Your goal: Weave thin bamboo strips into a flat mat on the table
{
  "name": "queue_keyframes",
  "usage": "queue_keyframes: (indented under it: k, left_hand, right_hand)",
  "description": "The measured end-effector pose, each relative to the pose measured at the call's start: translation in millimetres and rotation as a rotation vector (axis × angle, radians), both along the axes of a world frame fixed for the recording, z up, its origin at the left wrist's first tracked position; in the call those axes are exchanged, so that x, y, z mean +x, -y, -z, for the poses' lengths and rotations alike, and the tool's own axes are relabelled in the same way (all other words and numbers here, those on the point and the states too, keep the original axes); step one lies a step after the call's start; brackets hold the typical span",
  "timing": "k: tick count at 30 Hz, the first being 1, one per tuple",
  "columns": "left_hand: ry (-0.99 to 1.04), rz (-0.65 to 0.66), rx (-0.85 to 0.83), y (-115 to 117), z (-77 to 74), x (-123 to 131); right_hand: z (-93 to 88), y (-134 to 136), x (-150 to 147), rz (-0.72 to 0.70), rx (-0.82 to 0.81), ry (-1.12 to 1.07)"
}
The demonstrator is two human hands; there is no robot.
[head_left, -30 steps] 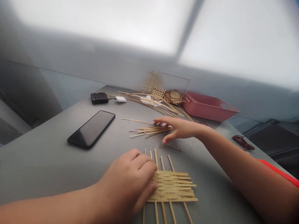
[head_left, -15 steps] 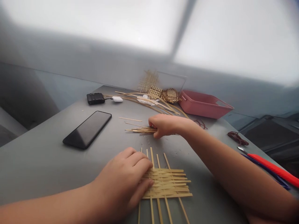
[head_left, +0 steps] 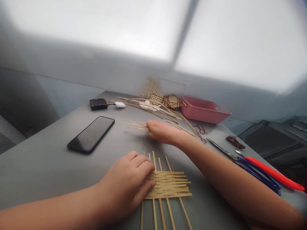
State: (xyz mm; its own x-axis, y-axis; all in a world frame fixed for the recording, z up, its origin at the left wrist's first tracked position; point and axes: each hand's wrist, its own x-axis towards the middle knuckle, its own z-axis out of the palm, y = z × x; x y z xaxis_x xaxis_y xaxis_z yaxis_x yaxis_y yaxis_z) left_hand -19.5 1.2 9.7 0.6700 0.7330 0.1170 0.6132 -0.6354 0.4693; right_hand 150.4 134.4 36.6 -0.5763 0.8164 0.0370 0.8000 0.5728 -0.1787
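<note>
A small woven bamboo mat [head_left: 168,184] lies at the front of the table, with several upright strips sticking out beyond its top and bottom. Its left part is covered by my left hand [head_left: 134,182], whose thumb and fingers close on the weave. Farther back, my right hand [head_left: 160,131] is wrapped round a bunch of thin bamboo strips [head_left: 143,126]. Their blurred ends poke out to the left of the fist, and the rest is hidden inside it. One loose strip [head_left: 127,123] shows beside that bunch.
At left are a black phone [head_left: 92,134], a power bank [head_left: 98,104] and a white case [head_left: 120,104]. Behind stand woven pieces [head_left: 172,101], long strips [head_left: 134,101] and a pink basket [head_left: 203,111]. Scissors [head_left: 230,155], a red-handled tool [head_left: 273,172] and brown cord [head_left: 235,142] lie right.
My right hand has drawn the bunch of strips slightly left, and fewer ends now show. My left hand stays on the mat. The scissors' blades have come into view from behind my right arm.
</note>
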Motion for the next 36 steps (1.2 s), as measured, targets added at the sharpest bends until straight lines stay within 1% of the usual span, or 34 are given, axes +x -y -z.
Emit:
queue_keyframes:
  k: [2,6,8,10,12,15,17,19,21,23,28,30,32,36]
  left_hand:
    - [0.011,-0.003,0.005,0.1,0.5,-0.4]
    - [0.023,-0.001,0.008,0.2,2.5,-1.6]
    - [0.018,0.000,-0.002,0.1,2.4,-2.0]
    - [0.013,0.001,-0.007,-0.1,1.5,-2.3]
    - [0.008,0.002,-0.010,-0.5,0.2,-2.5]
    - [0.001,0.001,-0.016,-0.8,-1.0,-2.4]
    - [0.004,0.004,-0.013,-0.8,-0.8,-2.2]
    - [0.009,0.007,-0.011,-0.5,-0.2,-2.2]
    - [0.011,0.006,-0.009,-0.3,0.2,-2.3]
    - [0.007,0.003,-0.007,-0.5,0.3,-2.3]
    - [-0.005,0.005,-0.009,-1.1,-0.4,-1.9]
    - [-0.008,0.005,-0.009,-0.9,-0.8,-2.1]
    - [-0.012,0.007,-0.003,-0.6,-1.1,-2.8]
    - [-0.026,0.009,0.017,-1.1,-0.8,-4.3]
  right_hand:
    - [-3.7,-6.7,-2.8,0.056,0.062,-0.194]
    - [-16.1,-24.7,-6.5,0.122,0.202,-0.668]
    - [-16.5,-32.8,-5.9,0.142,0.243,-0.884]
    - [-10.2,-38.7,-4.0,0.157,0.250,-1.050]
    - [0.2,-42.6,-1.5,0.163,0.217,-1.161]
    - [13.5,-47.4,1.6,0.160,0.138,-1.259]
    - [15.2,-50.3,2.8,0.160,0.105,-1.305]
    - [11.5,-52.2,3.5,0.162,0.092,-1.339]
    - [6.9,-52.0,3.7,0.163,0.090,-1.354]
    - [6.5,-49.9,3.1,0.164,0.076,-1.333]
    - [23.4,-45.3,-3.2,0.190,-0.037,-1.118]
    - [24.3,-45.1,-5.3,0.201,-0.064,-0.995]
    - [17.7,-43.1,-5.7,0.186,-0.091,-0.832]
    - [-1.3,-27.0,-1.9,0.055,-0.199,-0.421]
